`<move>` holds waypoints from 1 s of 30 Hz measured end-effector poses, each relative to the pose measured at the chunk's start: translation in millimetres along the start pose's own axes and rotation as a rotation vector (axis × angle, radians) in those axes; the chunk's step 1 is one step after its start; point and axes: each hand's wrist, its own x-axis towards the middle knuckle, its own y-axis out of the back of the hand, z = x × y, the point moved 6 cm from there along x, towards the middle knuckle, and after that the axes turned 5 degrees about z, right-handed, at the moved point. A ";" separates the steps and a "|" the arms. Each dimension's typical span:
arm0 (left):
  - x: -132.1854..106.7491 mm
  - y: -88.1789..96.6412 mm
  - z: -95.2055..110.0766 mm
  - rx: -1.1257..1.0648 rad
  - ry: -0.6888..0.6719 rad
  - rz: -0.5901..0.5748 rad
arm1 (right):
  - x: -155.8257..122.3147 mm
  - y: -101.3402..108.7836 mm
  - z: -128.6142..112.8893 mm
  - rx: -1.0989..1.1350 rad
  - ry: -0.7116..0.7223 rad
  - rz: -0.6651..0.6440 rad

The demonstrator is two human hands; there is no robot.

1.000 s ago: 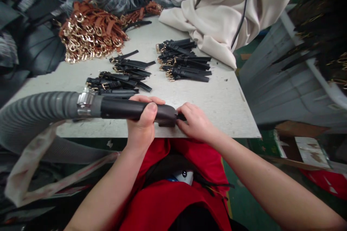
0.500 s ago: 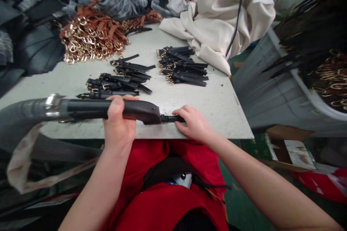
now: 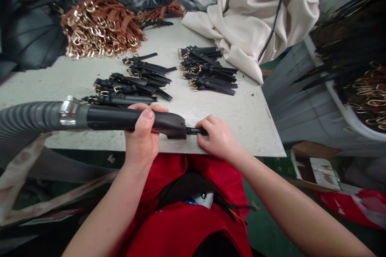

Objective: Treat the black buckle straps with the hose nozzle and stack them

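Note:
My left hand (image 3: 144, 132) is wrapped round a black hose nozzle (image 3: 108, 118), its thumb lying on top. A ribbed grey hose (image 3: 33, 115) joins the nozzle's left end under a metal clamp (image 3: 68, 112). Just right of the nozzle's mouth, my right hand (image 3: 217, 136) pinches a short black strap (image 3: 193, 130) near the table's front edge. The strap's left end meets the mouth; whether it goes inside is hidden. Behind my hands lie a left group of black buckle straps (image 3: 132, 88) and a right group of black straps (image 3: 211, 70), with gold-coloured buckles.
Brown straps with gold clasps (image 3: 102, 28) are heaped at the back left of the white table (image 3: 253, 128). Cream cloth (image 3: 241, 20) drapes over the back right. A grey bin (image 3: 289, 100) stands right of the table, near an opened cardboard box (image 3: 316, 164).
My left hand has moved the nozzle slightly right, closer to my right hand. Less of the black strap shows between them. The view has shifted a little.

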 end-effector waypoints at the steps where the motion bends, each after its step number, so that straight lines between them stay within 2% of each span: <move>1: -1.0 -0.2 1.5 0.006 0.001 0.004 | 1.2 0.2 -1.9 -0.021 -0.009 -0.007; 5: -7.0 -2.4 5.4 0.008 0.008 0.020 | 8.0 0.0 -4.5 -0.092 -0.060 -0.051; 9: -8.6 -2.5 5.5 0.011 0.013 0.020 | 12.7 -1.4 -2.7 -0.054 -0.060 -0.118; 17: -9.2 -3.4 6.0 -0.028 0.018 -0.003 | 18.1 -2.1 0.1 -0.060 -0.108 -0.127; 23: -10.4 -1.7 6.5 -0.021 0.016 0.007 | 6.5 -0.7 6.1 0.063 0.052 -0.085; 30: -7.2 -0.5 3.2 -0.017 0.007 -0.024 | -3.9 -2.2 14.6 0.097 0.108 0.016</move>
